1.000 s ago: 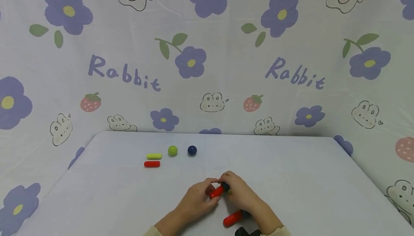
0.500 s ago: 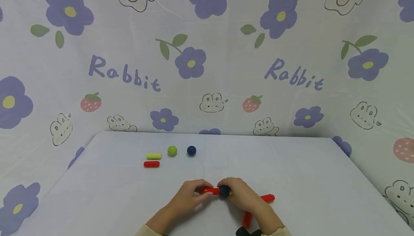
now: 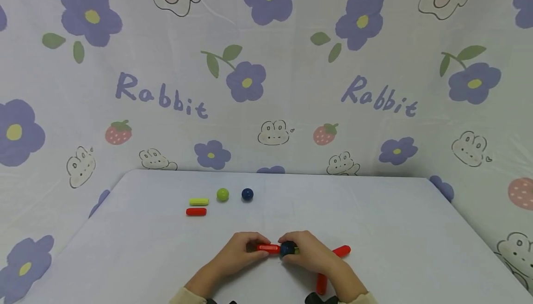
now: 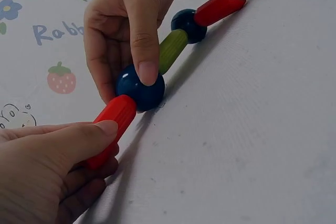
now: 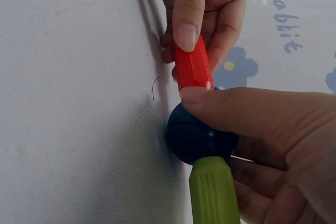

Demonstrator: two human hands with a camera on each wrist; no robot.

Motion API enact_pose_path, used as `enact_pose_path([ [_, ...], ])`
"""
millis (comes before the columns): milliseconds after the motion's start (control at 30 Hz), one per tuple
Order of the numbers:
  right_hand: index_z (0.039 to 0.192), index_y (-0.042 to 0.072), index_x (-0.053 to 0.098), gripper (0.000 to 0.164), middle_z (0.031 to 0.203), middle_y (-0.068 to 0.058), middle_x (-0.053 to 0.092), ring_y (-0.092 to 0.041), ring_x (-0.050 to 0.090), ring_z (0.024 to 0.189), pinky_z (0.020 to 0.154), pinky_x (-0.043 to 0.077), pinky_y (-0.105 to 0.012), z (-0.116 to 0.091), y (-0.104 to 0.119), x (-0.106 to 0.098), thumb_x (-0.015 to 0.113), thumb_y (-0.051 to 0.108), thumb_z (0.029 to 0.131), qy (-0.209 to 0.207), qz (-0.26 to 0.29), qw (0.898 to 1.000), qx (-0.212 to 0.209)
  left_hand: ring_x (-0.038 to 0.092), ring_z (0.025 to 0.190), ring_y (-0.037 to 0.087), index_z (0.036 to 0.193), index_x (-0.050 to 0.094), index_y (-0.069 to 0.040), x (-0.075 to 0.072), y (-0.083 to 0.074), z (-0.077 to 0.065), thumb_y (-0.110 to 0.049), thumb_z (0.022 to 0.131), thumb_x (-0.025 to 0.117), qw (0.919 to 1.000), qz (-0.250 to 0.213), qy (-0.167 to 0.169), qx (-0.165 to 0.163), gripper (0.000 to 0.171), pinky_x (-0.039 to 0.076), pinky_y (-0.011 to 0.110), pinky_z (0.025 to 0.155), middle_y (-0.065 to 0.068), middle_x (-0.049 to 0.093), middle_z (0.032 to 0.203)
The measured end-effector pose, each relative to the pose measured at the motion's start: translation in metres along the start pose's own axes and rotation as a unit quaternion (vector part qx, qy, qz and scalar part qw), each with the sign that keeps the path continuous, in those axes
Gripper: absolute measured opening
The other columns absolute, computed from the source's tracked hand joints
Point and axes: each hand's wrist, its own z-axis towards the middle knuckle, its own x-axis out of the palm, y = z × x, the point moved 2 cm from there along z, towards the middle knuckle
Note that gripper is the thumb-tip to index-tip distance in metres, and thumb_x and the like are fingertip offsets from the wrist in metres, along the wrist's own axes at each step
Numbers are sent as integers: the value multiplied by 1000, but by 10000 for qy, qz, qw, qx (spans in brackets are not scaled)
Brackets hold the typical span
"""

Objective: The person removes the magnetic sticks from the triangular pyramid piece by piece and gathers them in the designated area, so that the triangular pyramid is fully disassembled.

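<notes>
My left hand [image 3: 241, 255] pinches a red toy rod [image 4: 113, 124] between thumb and fingers. That rod's end meets a dark blue ball [image 3: 287, 248], held by my right hand [image 3: 310, 251] with its thumb across it in the right wrist view. From the ball's other side runs a green rod [image 5: 214, 190]. In the left wrist view the green rod leads to a second blue ball [image 4: 189, 25] with another red rod [image 4: 220, 7] on it. In the head view, two red rod ends, an upper one [image 3: 342, 251] and a lower one [image 3: 321, 284], show beside my right forearm, which hides their joint.
Farther back on the white table [image 3: 395, 230] lie a yellow rod [image 3: 199, 201] and a loose red rod [image 3: 196, 212]. A green ball [image 3: 222, 195] and a loose blue ball [image 3: 247, 195] are to their right. A patterned rabbit cloth [image 3: 291, 86] hangs behind.
The joined rods and balls have swung round, so the pinched red rod lies nearly level. My left hand has shifted left, and another red end shows right of my right forearm.
</notes>
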Motion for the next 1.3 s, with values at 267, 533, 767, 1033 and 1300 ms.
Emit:
enact_pose_path([
  [267, 109, 1, 65, 34, 108, -11, 66, -25, 58, 101, 93, 46, -50, 1, -1, 1, 72, 17, 80, -40, 73, 9999, 72, 57, 81, 2, 100, 69, -13, -4, 2, 0, -24, 83, 70, 9998, 213, -13, 22, 21, 48, 17, 74, -1, 69, 94],
  [533, 108, 2, 65, 32, 107, -9, 67, -22, 58, 100, 93, 46, -48, 1, -2, 0, 72, 19, 81, 9, 143, 9999, -39, 56, 81, 3, 101, 69, -15, -10, 3, 0, -26, 85, 67, 9996, 108, 249, -5, 19, 47, 18, 75, -3, 68, 95],
  [767, 110, 5, 65, 32, 109, -7, 66, -19, 57, 100, 92, 47, -45, 4, -4, 2, 70, 21, 83, 82, 223, 9995, -213, 55, 81, 5, 100, 70, -17, -16, 9, 2, -27, 85, 67, 9994, 97, 325, -120, 18, 47, 18, 76, -5, 67, 94],
  [1033, 110, 7, 66, 31, 109, -5, 66, -18, 56, 99, 92, 47, -45, 6, -4, 4, 69, 22, 83, 177, 328, 9990, -249, 56, 85, 7, 101, 70, -16, -21, 9, 1, -25, 85, 68, 9990, -25, 417, -177, 19, 47, 18, 81, -2, 68, 97],
  [1300, 111, 2, 65, 34, 113, -12, 65, -25, 58, 105, 92, 48, -47, 0, -15, -4, 70, 20, 82, -77, 341, 9991, -221, 57, 84, 5, 101, 69, -16, -44, 28, -7, -23, 85, 67, 9988, 191, -310, -319, 17, 47, 18, 77, -1, 68, 96],
])
